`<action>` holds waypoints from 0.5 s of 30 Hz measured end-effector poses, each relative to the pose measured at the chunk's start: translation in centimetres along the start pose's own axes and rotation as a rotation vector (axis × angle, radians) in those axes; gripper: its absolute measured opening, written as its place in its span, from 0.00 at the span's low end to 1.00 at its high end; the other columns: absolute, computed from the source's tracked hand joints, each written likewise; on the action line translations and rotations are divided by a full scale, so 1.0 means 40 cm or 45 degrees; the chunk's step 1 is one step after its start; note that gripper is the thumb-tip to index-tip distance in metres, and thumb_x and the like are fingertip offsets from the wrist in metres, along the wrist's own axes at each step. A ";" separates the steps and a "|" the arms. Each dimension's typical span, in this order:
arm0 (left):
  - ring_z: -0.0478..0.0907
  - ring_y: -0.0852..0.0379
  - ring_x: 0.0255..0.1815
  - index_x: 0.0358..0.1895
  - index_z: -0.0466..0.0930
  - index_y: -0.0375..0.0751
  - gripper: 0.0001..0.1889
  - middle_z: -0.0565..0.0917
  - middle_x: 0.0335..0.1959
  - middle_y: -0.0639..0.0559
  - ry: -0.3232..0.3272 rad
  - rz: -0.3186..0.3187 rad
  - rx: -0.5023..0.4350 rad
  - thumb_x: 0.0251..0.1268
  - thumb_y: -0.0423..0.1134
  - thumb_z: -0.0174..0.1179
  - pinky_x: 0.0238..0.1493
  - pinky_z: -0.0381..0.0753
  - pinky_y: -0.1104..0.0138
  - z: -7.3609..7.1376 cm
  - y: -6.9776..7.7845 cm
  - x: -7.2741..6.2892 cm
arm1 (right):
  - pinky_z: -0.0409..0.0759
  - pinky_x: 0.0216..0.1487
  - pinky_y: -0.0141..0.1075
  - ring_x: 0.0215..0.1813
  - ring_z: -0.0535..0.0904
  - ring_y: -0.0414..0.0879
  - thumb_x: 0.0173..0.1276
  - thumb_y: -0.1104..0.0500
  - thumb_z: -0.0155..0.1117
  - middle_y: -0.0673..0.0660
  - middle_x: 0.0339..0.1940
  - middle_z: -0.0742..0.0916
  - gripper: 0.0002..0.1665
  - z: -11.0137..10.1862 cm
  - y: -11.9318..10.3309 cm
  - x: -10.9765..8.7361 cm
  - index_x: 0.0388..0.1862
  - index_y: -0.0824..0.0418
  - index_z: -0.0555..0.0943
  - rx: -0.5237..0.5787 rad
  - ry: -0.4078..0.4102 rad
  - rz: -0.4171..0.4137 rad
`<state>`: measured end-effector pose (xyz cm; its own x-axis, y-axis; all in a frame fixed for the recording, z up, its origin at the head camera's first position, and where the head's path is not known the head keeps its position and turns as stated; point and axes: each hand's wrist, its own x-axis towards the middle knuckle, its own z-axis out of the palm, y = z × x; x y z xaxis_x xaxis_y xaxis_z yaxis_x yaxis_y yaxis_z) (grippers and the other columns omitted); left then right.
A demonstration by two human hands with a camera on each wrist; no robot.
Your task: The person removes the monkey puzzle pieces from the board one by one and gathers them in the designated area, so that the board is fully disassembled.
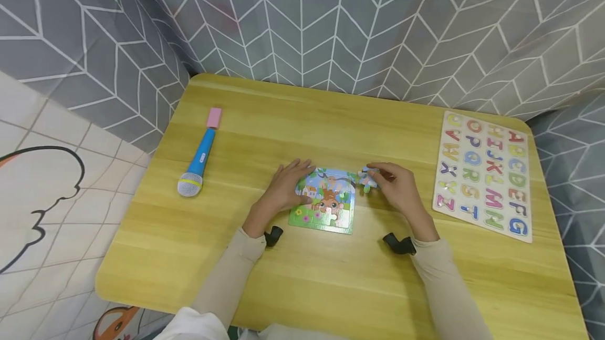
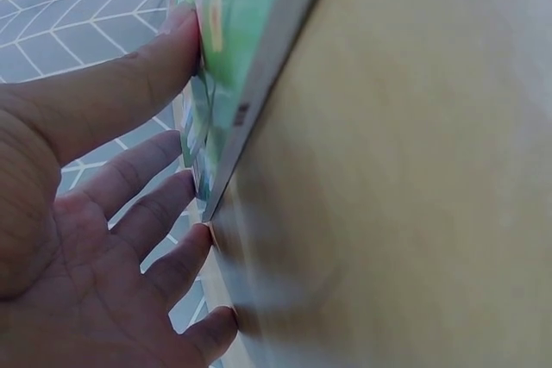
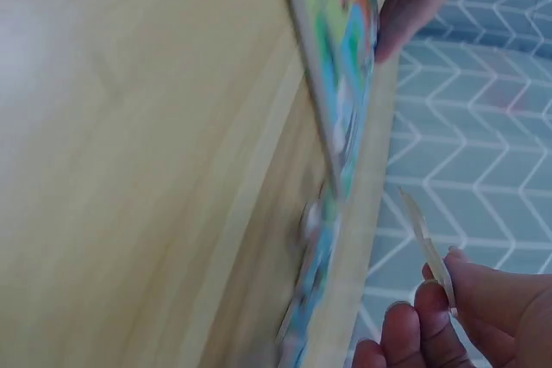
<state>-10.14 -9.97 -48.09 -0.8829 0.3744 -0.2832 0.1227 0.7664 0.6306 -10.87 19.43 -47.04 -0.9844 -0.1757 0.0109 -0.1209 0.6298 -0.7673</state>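
Note:
A square jigsaw puzzle (image 1: 326,198) with a cartoon monkey picture lies on the table. My left hand (image 1: 285,187) rests at its left side, fingers spread; in the left wrist view the thumb (image 2: 129,92) touches the picture and fingertips meet the board's edge and tabletop. Just off the board's right side, my right hand (image 1: 397,185) pinches a thin jigsaw piece (image 3: 427,243), seen edge-on in the right wrist view, between thumb and fingers. Below that piece, loose jigsaw pieces (image 3: 310,290) lie on the table beside the board; their number cannot be told.
A blue toy microphone (image 1: 200,158) lies at the left, with a pink block (image 1: 214,117) at its end. An alphabet board (image 1: 482,177) with coloured letters lies on the right of the wooden table (image 1: 302,277). Grey patterned curtain (image 1: 331,24) hangs behind.

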 end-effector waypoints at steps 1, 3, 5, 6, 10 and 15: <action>0.45 0.46 0.85 0.77 0.62 0.49 0.46 0.56 0.82 0.52 -0.003 -0.003 -0.001 0.54 0.43 0.75 0.84 0.35 0.43 0.002 -0.001 -0.003 | 0.82 0.51 0.37 0.48 0.82 0.54 0.74 0.57 0.63 0.64 0.51 0.88 0.15 -0.007 0.008 -0.006 0.54 0.62 0.86 -0.010 0.008 0.008; 0.45 0.46 0.85 0.77 0.63 0.49 0.46 0.56 0.82 0.52 0.002 -0.006 -0.013 0.54 0.42 0.75 0.84 0.34 0.43 0.005 -0.003 -0.007 | 0.79 0.49 0.27 0.46 0.82 0.52 0.74 0.57 0.63 0.65 0.47 0.88 0.15 -0.020 0.022 -0.016 0.54 0.62 0.86 -0.039 0.028 0.022; 0.45 0.46 0.85 0.77 0.63 0.49 0.45 0.57 0.82 0.52 0.010 -0.005 -0.024 0.55 0.42 0.75 0.84 0.34 0.43 0.005 -0.003 -0.009 | 0.76 0.45 0.21 0.44 0.81 0.50 0.74 0.56 0.63 0.65 0.43 0.88 0.15 -0.035 0.034 -0.025 0.53 0.63 0.85 -0.065 0.054 0.047; 0.45 0.46 0.85 0.77 0.63 0.49 0.45 0.57 0.82 0.52 0.012 -0.006 -0.029 0.54 0.42 0.75 0.84 0.34 0.43 0.004 -0.003 -0.010 | 0.74 0.44 0.19 0.43 0.80 0.48 0.74 0.56 0.63 0.65 0.41 0.87 0.16 -0.043 0.040 -0.030 0.53 0.63 0.85 -0.074 0.066 0.063; 0.45 0.47 0.86 0.77 0.62 0.49 0.46 0.56 0.82 0.52 0.001 -0.002 -0.025 0.55 0.42 0.75 0.84 0.34 0.43 0.003 -0.003 -0.008 | 0.73 0.39 0.18 0.39 0.77 0.41 0.74 0.55 0.63 0.65 0.39 0.86 0.16 -0.075 0.063 -0.051 0.52 0.64 0.85 -0.108 0.120 0.118; 0.44 0.46 0.86 0.78 0.62 0.49 0.46 0.56 0.82 0.52 -0.007 0.005 -0.020 0.55 0.42 0.75 0.84 0.34 0.43 0.004 -0.003 -0.006 | 0.70 0.39 0.15 0.38 0.73 0.32 0.74 0.56 0.63 0.65 0.39 0.86 0.16 -0.111 0.102 -0.077 0.52 0.65 0.85 -0.158 0.183 0.157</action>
<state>-9.85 -10.07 -48.19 -0.8799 0.3802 -0.2849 0.1188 0.7567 0.6429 -8.88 25.90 -47.34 -0.9997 0.0122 0.0201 -0.0048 0.7298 -0.6837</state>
